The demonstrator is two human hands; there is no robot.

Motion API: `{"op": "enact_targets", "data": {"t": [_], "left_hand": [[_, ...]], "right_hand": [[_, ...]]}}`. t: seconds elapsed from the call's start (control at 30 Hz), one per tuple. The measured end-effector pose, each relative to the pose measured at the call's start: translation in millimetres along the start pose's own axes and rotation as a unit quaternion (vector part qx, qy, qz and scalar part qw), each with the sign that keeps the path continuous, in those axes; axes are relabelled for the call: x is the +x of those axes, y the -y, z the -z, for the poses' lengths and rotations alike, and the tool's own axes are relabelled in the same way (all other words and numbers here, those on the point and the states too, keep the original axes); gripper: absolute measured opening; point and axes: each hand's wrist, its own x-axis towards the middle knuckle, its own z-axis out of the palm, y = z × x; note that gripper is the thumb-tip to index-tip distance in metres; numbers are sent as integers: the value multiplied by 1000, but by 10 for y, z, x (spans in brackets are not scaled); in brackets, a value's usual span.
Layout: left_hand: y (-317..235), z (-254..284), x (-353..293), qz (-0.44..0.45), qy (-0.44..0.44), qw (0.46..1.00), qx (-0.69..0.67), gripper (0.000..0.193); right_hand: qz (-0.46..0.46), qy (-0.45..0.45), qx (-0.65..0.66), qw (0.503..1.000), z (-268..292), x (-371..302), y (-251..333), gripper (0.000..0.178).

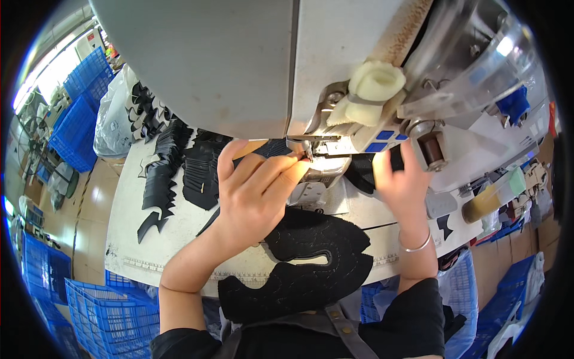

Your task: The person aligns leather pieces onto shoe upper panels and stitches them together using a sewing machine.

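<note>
My left hand (254, 188) is at the sewing machine's needle area (311, 149), thumb and forefinger pinched around something dark and too small to make out. A textured black piece (272, 147) shows behind those fingers. Right of the needle is my right hand (397, 182), its thumb and a finger apart, other fingertips hidden by the machine. Black material (362, 170) lies beside the right thumb and shows in the gap; whether it is touched I cannot tell. A curved black shoe upper (341, 251) with a slot lies over the table's near edge, against my body.
The machine's grey head (203, 60) covers the upper middle. Stacked black cut pieces (161, 170) lie on the white table (128, 209) at left. A brown thread bobbin (431, 149) sits at right. Blue crates (110, 314) stand on the floor at left.
</note>
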Motion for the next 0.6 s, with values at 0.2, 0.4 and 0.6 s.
{"op": "enact_targets", "data": {"t": [0.2,0.4,0.6], "left_hand": [[286,-45,20,5,0,996,-87,26],[438,-55,34,45,-26,999,1,13],[364,11,16,48,84,995,-7,11]], "right_hand": [[-26,190,168,967,-526,196,-810,31],[-6,-14,-59,998,-954,-18,-1387,28],[-102,171,-285,938,-201,-292,-465,11]]}}
